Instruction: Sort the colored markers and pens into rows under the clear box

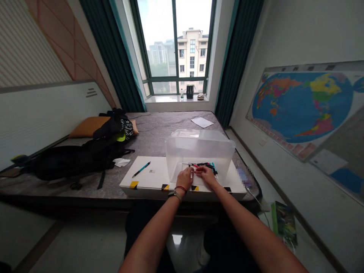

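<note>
Both my hands rest on a white board (148, 178) at the bed's near edge, in front of a clear plastic box (199, 151). My left hand (184, 177) and my right hand (207, 175) meet with fingers curled, pinching a thin pen-like item between them. A bunch of pens (205, 165), black, red and teal, lies just beyond my fingertips at the box's open side. One teal pen (141, 169) lies alone on the board to the left.
A black backpack (76, 159) and an orange cushion (85, 127) lie on the grey bed at left. A sheet of paper (201, 122) lies farther back. A window sill holds a dark cup (189, 91). A world map (307, 102) hangs right; a book (284, 222) lies on the floor.
</note>
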Motion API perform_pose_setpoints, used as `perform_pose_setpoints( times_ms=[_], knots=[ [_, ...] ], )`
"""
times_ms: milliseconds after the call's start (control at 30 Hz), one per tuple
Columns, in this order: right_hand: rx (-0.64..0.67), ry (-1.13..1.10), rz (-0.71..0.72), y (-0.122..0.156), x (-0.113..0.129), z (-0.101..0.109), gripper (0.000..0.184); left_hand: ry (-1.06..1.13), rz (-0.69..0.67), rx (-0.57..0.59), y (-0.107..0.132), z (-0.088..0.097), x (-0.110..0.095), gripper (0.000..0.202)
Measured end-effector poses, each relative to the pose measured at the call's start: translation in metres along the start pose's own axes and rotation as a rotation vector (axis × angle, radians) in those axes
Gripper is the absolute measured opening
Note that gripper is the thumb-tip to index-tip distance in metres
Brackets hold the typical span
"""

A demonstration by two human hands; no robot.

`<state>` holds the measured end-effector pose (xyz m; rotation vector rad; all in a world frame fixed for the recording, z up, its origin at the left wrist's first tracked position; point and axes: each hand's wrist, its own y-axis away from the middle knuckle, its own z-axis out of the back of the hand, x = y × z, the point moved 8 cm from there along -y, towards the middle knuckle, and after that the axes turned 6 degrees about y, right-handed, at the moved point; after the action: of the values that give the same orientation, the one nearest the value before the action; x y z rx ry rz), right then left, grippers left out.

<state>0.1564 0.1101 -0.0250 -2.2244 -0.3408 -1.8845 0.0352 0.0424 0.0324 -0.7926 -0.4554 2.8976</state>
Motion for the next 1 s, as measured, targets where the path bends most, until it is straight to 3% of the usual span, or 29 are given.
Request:
perform_pose_setpoints(
  times_ms=[367,667,800,1000],
  knots=[
    [-0.041,0.07,-0.016,0.007,0.01,0.002,0.017,-0.027,0.004,-0.024,0.0,-0.002,0.001,0.026],
    [0.035,0.219,0.034,0.004,0.018,-0.008,0.019,-0.048,0.019,-0.05,0.0,0.002,0.0,0.023],
    [0.013,0.262,0.051,0.0,0.033,-0.015,0.019,-0.043,0.041,-0.038,-0.001,0.002,0.002,0.024],
    [-0.06,0.269,0.124,-0.025,0.076,-0.022,0.016,-0.044,0.041,-0.048,-0.001,0.002,0.002,0.026]
  ],
)
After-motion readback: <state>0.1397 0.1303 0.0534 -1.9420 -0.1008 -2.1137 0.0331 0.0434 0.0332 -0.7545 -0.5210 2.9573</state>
